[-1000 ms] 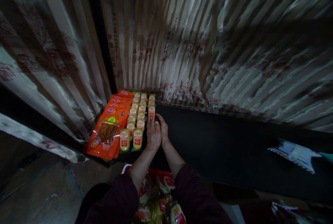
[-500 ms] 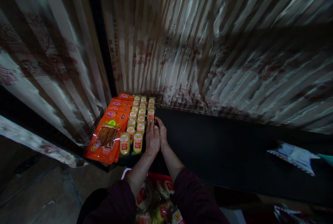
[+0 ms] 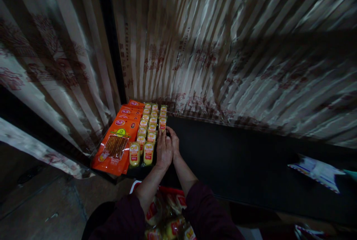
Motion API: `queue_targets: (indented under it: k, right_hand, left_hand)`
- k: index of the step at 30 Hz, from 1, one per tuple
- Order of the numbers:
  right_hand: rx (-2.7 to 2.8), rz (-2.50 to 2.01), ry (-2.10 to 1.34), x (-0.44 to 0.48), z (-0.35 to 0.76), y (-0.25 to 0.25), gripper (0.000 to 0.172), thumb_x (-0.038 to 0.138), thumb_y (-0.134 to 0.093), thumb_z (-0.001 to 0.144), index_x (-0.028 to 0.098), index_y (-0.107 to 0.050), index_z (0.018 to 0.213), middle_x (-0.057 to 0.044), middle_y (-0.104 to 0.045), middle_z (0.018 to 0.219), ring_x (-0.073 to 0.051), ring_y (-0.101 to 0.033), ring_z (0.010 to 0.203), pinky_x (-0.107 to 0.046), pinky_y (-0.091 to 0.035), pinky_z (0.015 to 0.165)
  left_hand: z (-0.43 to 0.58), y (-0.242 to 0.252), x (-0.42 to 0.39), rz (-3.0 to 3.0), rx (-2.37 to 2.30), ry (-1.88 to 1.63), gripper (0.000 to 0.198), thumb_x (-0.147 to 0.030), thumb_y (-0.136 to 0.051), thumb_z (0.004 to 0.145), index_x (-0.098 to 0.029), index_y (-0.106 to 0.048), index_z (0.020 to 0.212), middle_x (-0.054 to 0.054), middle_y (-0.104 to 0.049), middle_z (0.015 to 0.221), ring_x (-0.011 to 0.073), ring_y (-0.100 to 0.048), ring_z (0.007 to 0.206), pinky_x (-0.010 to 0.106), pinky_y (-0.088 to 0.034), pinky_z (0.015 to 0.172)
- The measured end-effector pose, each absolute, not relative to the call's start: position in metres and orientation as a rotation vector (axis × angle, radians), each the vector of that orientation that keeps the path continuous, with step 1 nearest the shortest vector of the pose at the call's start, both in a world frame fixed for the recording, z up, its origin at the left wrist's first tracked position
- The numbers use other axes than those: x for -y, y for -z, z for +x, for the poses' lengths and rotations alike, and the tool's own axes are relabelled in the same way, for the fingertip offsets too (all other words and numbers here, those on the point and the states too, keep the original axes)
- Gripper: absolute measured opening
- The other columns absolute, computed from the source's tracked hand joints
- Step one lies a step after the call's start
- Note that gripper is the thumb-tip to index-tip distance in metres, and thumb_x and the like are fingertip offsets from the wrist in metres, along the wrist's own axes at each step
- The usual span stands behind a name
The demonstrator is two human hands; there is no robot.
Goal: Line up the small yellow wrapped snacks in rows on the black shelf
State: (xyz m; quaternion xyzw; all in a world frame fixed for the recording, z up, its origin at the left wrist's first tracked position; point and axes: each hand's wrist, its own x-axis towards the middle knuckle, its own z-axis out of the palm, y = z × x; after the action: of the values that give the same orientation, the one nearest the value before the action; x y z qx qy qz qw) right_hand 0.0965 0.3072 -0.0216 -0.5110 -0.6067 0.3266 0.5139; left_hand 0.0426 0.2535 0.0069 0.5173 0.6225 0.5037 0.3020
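My left hand and my right hand are together at the front of the rightmost row of small wrapped cakes. Their fingers close in from both sides on the nearest wrapped cake of that row; its lower part is hidden behind them. Left of my hands, two longer rows of yellow wrapped cakes stand on the black shelf, with one cake at the front of the nearer row and another beside it. Orange snack bags with clear windows overlap along the left end.
A red-rimmed container below my forearms holds more wrapped cakes. Farther right on the shelf lies a white and blue packet. A pleated printed covering hangs behind, and a dark post stands at the back left corner.
The view has shifted very slightly. Both hands stay at the front of the rightmost row, with almost no movement against the cakes.
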Motion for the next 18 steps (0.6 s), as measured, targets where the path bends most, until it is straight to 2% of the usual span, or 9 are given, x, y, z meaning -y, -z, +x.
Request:
queue_targets:
  k: [3,9,15,18]
  right_hand:
    - [1.463,-1.239,-0.777,-0.307,0.096,0.024,0.041,0.015,-0.044,0.072,0.024,-0.066,0.106,-0.005,-0.068,0.108,-0.020,-0.060,0.105,-0.034,-0.046,0.094]
    - [1.426,-1.272,-0.731,-0.305,0.102,0.026,0.042,0.018,-0.045,0.071,0.017,-0.063,0.110,-0.009,-0.066,0.111,-0.020,-0.060,0.103,-0.037,-0.044,0.099]
    - [1.403,-1.358,-0.708,-0.298,0.106,0.027,0.044,0.015,-0.046,0.068,0.017,-0.064,0.108,-0.009,-0.067,0.105,-0.019,-0.062,0.093,-0.035,-0.048,0.092]
    - [1.427,-1.339,-0.686,-0.287,0.107,0.024,0.044,0.014,-0.045,0.067,0.017,-0.065,0.106,-0.008,-0.067,0.105,-0.019,-0.062,0.094,-0.034,-0.049,0.091]
  left_hand:
    - [0.042,-0.004,-0.254,1.377,-1.654,-1.343,0.054,-0.032,-0.028,0.093,-0.007,-0.044,0.137,0.014,-0.034,0.150,0.0198,-0.023,0.142,0.037,-0.016,0.119]
    - [0.041,-0.007,-0.251,1.420,-1.646,-1.337,0.053,-0.031,-0.027,0.093,-0.006,-0.044,0.137,0.014,-0.034,0.149,0.0197,-0.021,0.143,0.039,-0.016,0.119]
    - [0.042,-0.010,-0.239,1.426,-1.675,-1.323,0.055,-0.032,-0.026,0.093,-0.002,-0.048,0.132,0.018,-0.036,0.147,0.0223,-0.026,0.141,0.040,-0.020,0.118]
    - [0.044,-0.008,-0.229,1.428,-1.687,-1.360,0.053,-0.033,-0.028,0.092,-0.003,-0.053,0.128,0.018,-0.039,0.146,0.0232,-0.029,0.140,0.041,-0.022,0.117]
